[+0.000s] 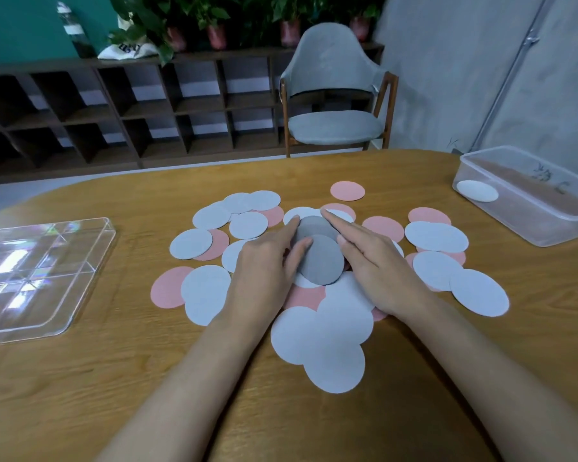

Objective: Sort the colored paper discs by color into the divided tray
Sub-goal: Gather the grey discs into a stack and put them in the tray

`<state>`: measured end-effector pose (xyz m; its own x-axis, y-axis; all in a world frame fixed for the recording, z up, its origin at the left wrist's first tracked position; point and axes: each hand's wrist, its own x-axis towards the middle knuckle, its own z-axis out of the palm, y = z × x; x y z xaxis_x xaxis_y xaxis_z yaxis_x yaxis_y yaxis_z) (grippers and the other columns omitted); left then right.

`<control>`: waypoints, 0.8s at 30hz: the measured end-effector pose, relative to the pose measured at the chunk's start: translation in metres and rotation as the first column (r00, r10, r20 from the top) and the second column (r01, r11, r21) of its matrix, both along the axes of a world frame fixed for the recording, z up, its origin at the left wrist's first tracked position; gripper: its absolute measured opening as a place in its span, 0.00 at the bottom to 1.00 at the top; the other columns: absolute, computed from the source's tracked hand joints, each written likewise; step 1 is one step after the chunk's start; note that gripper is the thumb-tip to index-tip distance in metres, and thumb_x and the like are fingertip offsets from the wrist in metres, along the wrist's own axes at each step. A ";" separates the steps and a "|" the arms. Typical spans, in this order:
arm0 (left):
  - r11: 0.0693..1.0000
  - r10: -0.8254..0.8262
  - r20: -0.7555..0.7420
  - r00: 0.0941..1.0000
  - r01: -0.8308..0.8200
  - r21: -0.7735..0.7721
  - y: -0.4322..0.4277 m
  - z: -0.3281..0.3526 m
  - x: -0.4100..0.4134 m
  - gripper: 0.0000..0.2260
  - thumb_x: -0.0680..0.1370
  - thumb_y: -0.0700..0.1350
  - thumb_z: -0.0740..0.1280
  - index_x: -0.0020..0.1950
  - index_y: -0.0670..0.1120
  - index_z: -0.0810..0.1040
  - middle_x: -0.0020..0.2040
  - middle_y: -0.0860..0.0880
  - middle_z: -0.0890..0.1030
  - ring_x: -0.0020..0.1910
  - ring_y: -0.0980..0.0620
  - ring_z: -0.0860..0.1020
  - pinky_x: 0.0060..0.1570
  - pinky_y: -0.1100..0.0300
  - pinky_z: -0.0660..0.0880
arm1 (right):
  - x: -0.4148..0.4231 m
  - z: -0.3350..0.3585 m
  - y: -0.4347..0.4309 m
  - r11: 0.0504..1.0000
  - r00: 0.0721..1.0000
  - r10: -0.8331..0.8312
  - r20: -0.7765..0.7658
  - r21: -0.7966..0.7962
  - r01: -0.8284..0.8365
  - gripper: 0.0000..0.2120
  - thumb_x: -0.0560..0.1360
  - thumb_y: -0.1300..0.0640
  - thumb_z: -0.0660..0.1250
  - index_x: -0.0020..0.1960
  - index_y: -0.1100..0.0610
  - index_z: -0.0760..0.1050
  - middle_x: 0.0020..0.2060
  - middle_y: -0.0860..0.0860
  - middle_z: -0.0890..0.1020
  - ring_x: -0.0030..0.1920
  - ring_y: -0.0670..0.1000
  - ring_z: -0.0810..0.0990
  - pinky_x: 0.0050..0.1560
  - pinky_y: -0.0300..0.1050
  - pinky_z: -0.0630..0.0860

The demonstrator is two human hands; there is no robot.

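As left hand (264, 265) and right hand (377, 261) press grey discs (321, 261) flat-fingered, chair (334, 128) faces table (114, 378).

I see a clear tub (501, 221) at the table's (114, 378) right edge. A grey chair (334, 95) stands beyond, beside dark shelving (131, 108).

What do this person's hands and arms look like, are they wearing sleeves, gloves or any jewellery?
The left hand and right hand are bare: no gloves, and no rings that I can see. The left forearm and right forearm are bare too, with no sleeve, watch or bracelet in view down to the picture's lower edge. The nails that show look short and plain.
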<state>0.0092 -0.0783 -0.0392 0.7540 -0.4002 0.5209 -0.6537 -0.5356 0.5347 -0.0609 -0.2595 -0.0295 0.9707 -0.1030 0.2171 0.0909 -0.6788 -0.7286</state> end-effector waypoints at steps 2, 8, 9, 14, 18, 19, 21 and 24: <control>1.000 -0.005 -0.011 1.000 0.005 0.001 0.000 -0.001 0.001 0.15 0.84 0.50 0.66 0.67 0.45 0.81 0.44 0.51 0.84 0.41 0.53 0.78 0.41 0.64 0.70 | -0.002 0.001 0.003 0.999 0.998 0.022 -0.052 0.039 -0.020 0.24 0.87 0.47 0.53 0.82 0.41 0.57 0.73 0.45 0.72 0.66 0.45 0.72 0.59 0.39 0.74; 0.999 0.001 -0.044 0.999 -0.002 -0.036 0.001 -0.003 0.001 0.16 0.83 0.53 0.68 0.67 0.47 0.82 0.45 0.52 0.83 0.43 0.52 0.79 0.42 0.64 0.73 | -0.002 -0.001 0.005 0.987 1.000 -0.027 -0.005 -0.160 0.026 0.30 0.85 0.50 0.60 0.84 0.45 0.53 0.72 0.47 0.73 0.64 0.46 0.72 0.61 0.44 0.75; 0.998 -0.021 -0.084 0.996 0.015 -0.063 0.003 -0.002 -0.001 0.19 0.82 0.55 0.69 0.70 0.48 0.81 0.48 0.53 0.83 0.46 0.53 0.80 0.45 0.63 0.75 | -0.002 -0.001 0.004 0.986 0.999 -0.038 0.016 -0.160 0.040 0.29 0.85 0.50 0.60 0.84 0.45 0.54 0.72 0.47 0.73 0.63 0.45 0.72 0.61 0.43 0.74; 0.998 -0.064 -0.220 0.973 0.059 -0.028 0.005 -0.003 -0.010 0.31 0.81 0.58 0.69 0.82 0.52 0.65 0.58 0.58 0.76 0.52 0.60 0.73 0.51 0.70 0.70 | -0.003 0.001 0.006 0.990 1.000 0.024 0.014 -0.140 -0.021 0.28 0.86 0.50 0.57 0.83 0.42 0.52 0.76 0.45 0.68 0.71 0.46 0.69 0.69 0.49 0.72; 0.995 -0.062 -0.254 0.965 0.079 0.058 0.004 -0.006 -0.011 0.29 0.85 0.54 0.63 0.84 0.50 0.59 0.66 0.52 0.77 0.63 0.52 0.74 0.55 0.67 0.66 | -0.002 -0.001 0.008 0.974 0.997 0.046 -0.054 -0.221 -0.057 0.30 0.86 0.49 0.55 0.83 0.42 0.45 0.78 0.46 0.64 0.73 0.47 0.65 0.71 0.50 0.69; 0.993 -0.062 -0.247 0.967 0.085 0.081 0.003 -0.006 -0.012 0.29 0.86 0.53 0.61 0.85 0.50 0.57 0.68 0.51 0.76 0.66 0.51 0.74 0.57 0.66 0.65 | -0.002 -0.001 0.008 0.965 0.997 0.037 -0.065 -0.256 -0.052 0.30 0.87 0.49 0.55 0.83 0.42 0.43 0.77 0.46 0.64 0.73 0.47 0.65 0.71 0.50 0.69; 0.987 -0.060 -0.212 0.975 0.090 0.134 0.001 -0.005 -0.017 0.28 0.87 0.52 0.58 0.85 0.51 0.54 0.70 0.50 0.74 0.69 0.51 0.71 0.56 0.68 0.61 | -0.002 -0.002 0.009 0.944 0.998 0.015 -0.063 -0.329 -0.035 0.32 0.87 0.48 0.54 0.83 0.43 0.38 0.75 0.49 0.65 0.70 0.49 0.66 0.68 0.49 0.68; 0.977 -0.054 -0.155 0.987 0.084 0.197 0.000 -0.005 -0.020 0.27 0.88 0.52 0.55 0.86 0.52 0.50 0.72 0.50 0.72 0.68 0.53 0.70 0.54 0.68 0.61 | -0.002 -0.002 0.007 0.933 0.998 0.001 -0.062 -0.359 -0.023 0.32 0.87 0.48 0.52 0.83 0.44 0.37 0.74 0.50 0.66 0.68 0.50 0.66 0.68 0.49 0.67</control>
<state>-0.0106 -0.0788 -0.0445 0.7834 -0.5394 0.3089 -0.6148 -0.5989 0.5132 -0.0628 -0.2522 -0.0320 0.9836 -0.0175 0.1794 0.0644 -0.8952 -0.4409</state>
